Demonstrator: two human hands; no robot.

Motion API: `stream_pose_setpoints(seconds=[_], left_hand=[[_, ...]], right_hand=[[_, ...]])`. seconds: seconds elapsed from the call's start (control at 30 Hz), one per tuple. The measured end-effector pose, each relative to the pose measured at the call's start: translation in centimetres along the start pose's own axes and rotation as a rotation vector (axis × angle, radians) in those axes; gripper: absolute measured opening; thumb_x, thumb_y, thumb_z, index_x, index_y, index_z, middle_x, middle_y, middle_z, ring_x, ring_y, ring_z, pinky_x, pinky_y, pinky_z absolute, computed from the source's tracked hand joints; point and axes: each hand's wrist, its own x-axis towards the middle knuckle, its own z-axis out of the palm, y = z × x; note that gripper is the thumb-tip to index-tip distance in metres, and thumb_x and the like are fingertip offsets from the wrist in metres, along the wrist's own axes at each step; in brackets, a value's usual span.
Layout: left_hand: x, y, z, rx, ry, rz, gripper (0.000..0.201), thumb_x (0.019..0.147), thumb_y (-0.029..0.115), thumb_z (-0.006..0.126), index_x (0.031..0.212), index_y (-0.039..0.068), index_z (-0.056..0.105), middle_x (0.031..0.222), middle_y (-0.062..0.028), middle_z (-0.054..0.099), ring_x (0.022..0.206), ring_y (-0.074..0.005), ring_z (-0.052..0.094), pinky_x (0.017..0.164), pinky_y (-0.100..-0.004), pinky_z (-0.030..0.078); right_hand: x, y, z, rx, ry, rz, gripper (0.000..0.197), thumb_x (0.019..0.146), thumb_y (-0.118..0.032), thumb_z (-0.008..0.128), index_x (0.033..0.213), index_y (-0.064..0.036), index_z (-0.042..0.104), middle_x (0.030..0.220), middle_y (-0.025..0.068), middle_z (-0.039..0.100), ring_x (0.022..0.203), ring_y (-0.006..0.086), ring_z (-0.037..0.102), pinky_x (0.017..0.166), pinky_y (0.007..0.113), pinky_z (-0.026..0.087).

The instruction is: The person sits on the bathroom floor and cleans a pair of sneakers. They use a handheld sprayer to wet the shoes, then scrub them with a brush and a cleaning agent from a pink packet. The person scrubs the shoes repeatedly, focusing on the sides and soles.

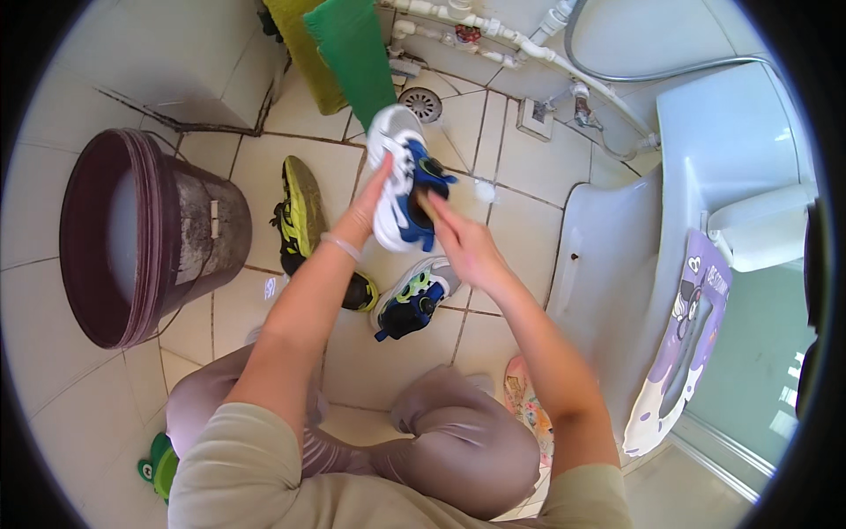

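Observation:
My left hand grips a white and blue sneaker by its side, holding it up off the floor. At the sneaker's dark opening is my right hand, its fingers closed round a tan handle; the handle's far end is hidden in the shoe. Below, on the tiles, lies a second sneaker, grey and white with blue and green parts. A black and yellow-green shoe lies left of my left forearm. Part of another black and yellow shoe shows beside that forearm.
A dark maroon bucket with cloudy liquid stands at the left. A white toilet fills the right, with a purple cover against it. Pipes, a floor drain and a green cloth-like sheet are at the back.

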Motion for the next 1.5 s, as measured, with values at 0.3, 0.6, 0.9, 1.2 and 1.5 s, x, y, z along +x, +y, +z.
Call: stream_pose_setpoints(seconds=[0.3, 0.6, 0.9, 1.2, 1.5], left_hand=[[-0.9, 1.7, -3.1, 0.135, 0.109, -0.112, 0.052, 0.088, 0.048, 0.047, 0.118, 0.005, 0.052, 0.103, -0.0104, 0.063, 0.088, -0.0222, 0.063, 0.078, -0.0337, 0.051], [-1.3, 1.5, -2.6, 0.102, 0.11, -0.139, 0.045, 0.089, 0.044, 0.049, 0.113, 0.006, 0.055, 0.1, -0.0084, 0.064, 0.086, -0.0188, 0.063, 0.078, -0.0317, 0.051], [0.6, -0.7, -1.8, 0.062, 0.097, -0.16, 0.05, 0.088, 0.051, 0.046, 0.115, 0.01, 0.055, 0.105, -0.0078, 0.063, 0.09, -0.0195, 0.062, 0.081, -0.0318, 0.051], [1.2, -2.5, -0.5, 0.128, 0.035, -0.189, 0.057, 0.086, 0.056, 0.045, 0.121, 0.011, 0.051, 0.109, -0.0056, 0.061, 0.093, -0.0174, 0.06, 0.081, -0.0311, 0.05], [1.1, 3.3, -1.2, 0.808, -0.259, -0.254, 0.064, 0.082, 0.031, 0.064, 0.132, 0.003, 0.035, 0.116, -0.0086, 0.055, 0.099, -0.0151, 0.057, 0.083, -0.0288, 0.048]], right_hand=[[-3.9, 1.9, 3.0, 0.103, -0.013, -0.093, 0.041, 0.091, -0.018, 0.044, 0.13, -0.0103, 0.042, 0.092, 0.0237, 0.061, 0.084, 0.0338, 0.062, 0.075, 0.034, 0.046], [-3.5, 2.4, 2.8, 0.203, -0.111, 0.116, 0.037, 0.091, -0.015, 0.044, 0.126, -0.0051, 0.046, 0.086, 0.0143, 0.062, 0.07, 0.0179, 0.056, 0.068, 0.028, 0.045], [-1.2, 1.7, 1.3, 0.503, -0.151, 0.346, 0.043, 0.094, -0.02, 0.041, 0.136, -0.012, 0.036, 0.053, -0.0018, 0.039, 0.039, 0.0069, 0.038, 0.036, 0.022, 0.034], [0.6, 2.7, 1.5, 0.492, 0.046, 0.383, 0.03, 0.092, -0.021, 0.045, 0.116, -0.0053, 0.052, 0.059, 0.0001, 0.048, 0.043, 0.0073, 0.04, 0.039, 0.023, 0.033], [-3.2, 3.3, -0.3, -0.037, -0.433, -0.01, 0.046, 0.089, -0.017, 0.047, 0.134, -0.0229, 0.039, 0.067, 0.0097, 0.058, 0.049, 0.0216, 0.054, 0.051, 0.032, 0.045]])
